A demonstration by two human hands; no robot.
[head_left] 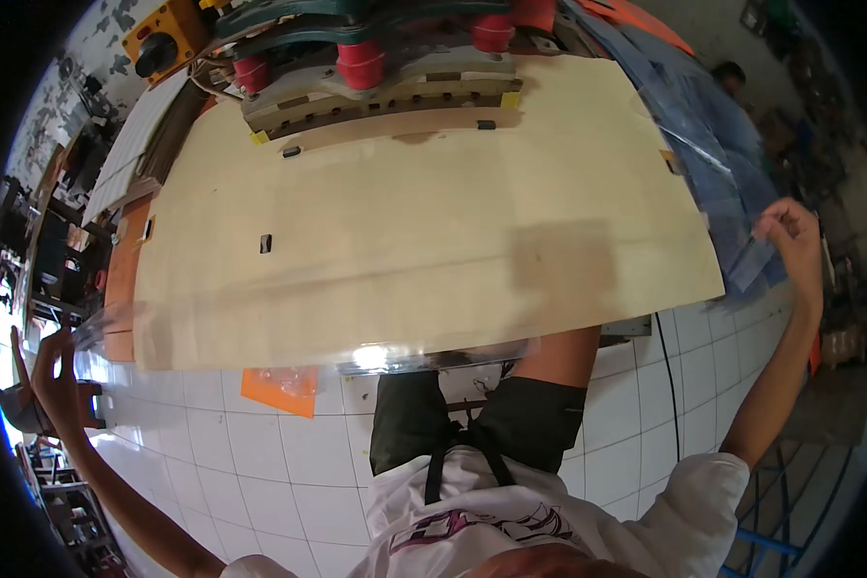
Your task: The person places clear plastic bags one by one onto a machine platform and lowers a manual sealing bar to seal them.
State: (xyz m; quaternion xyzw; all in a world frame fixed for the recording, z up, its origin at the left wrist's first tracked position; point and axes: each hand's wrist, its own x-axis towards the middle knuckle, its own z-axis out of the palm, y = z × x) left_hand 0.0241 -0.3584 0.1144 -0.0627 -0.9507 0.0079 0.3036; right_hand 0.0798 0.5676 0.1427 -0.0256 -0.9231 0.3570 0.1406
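Note:
A wide sheet of clear plastic film (369, 357) stretches across the near part of a beige board (385, 212). Its front edge hangs past the board and catches the light. At the far left my left hand (56, 378) pinches one end of the film, fingers closed. My right hand (795, 239) is raised at the right, its thumb and fingers closed on the other end, beside a heap of bluish clear plastic sheets (708, 144). Small black blocks, one of them a left-hand block (266, 244), sit on the board.
Over the board's far edge stands a machine with red cylinders (360, 65) and a long bar (385, 101). A yellow box with a black knob (159, 48) is at back left, near stacked white panels (135, 149). An orange sheet (277, 390) lies below the board's front edge.

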